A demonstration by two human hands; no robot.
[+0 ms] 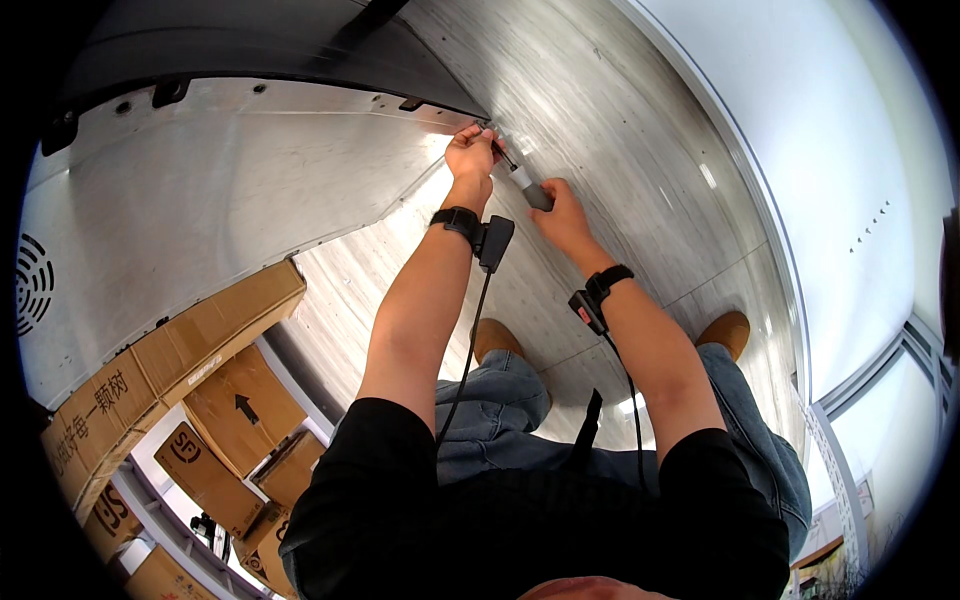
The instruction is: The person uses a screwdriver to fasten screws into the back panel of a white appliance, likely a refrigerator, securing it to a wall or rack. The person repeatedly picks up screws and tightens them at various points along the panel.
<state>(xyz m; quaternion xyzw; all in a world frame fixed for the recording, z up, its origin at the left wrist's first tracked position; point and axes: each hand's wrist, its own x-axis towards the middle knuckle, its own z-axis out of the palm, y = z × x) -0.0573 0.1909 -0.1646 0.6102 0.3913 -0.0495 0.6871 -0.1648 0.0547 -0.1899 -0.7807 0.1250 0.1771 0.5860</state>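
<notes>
Far left, nine o'clock, there's a vent [35, 285] cut in the pale metal panel [120, 200], and at eight a long carton [165, 365] with big dark characters across its side! Below it, a smaller carton [205, 478] wears a boxed black logo; right beside that, an upward arrow on a brown box [245, 405]. On to twelve o'clock: the left grip [472, 152], fingers bunched at the panel's bottom corner, and I cannot tell what they pinch. At one, here's the grey-handled tool [538, 193], dark shaft slanting up-left to those fingers. The right grip [562, 215], between one and two, is closed round its handle. Its wrist unit [588, 312] carries a small red label, too small to read. And out at two, a white panel [850, 150]!
</notes>
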